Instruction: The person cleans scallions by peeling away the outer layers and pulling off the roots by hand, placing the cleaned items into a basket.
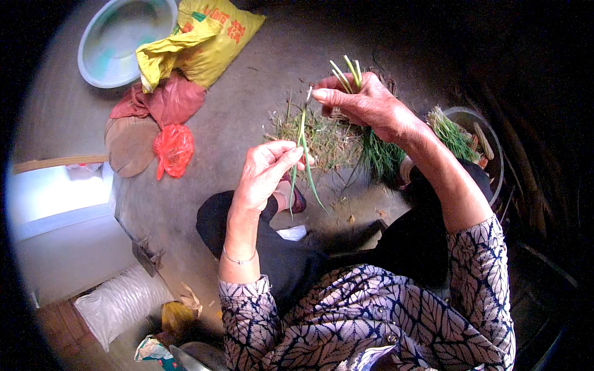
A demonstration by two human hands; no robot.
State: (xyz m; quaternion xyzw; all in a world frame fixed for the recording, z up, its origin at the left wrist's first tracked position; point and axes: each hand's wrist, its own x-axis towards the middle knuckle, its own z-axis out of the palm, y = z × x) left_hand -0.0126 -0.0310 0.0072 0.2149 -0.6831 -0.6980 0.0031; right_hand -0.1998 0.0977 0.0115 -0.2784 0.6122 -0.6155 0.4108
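Note:
Between the thumb and fingers of my left hand is a thin scallion, its green leaves hanging below the grip. My right hand pinches close to that scallion's white root end; whether it touches is hard to tell. Several more scallions are held in my right hand, their pale ends pointing up past the fingers. Under my hands a heap of plant trimmings lies on the floor. Dark green leaves hang or lie below my right hand; where they join is hidden.
At my right stands a tub with a scallion bunch and other scraps. Far left are a plastic basin, a yellow woven sack, a dull red bag, a round wooden board and a bright red plastic bag.

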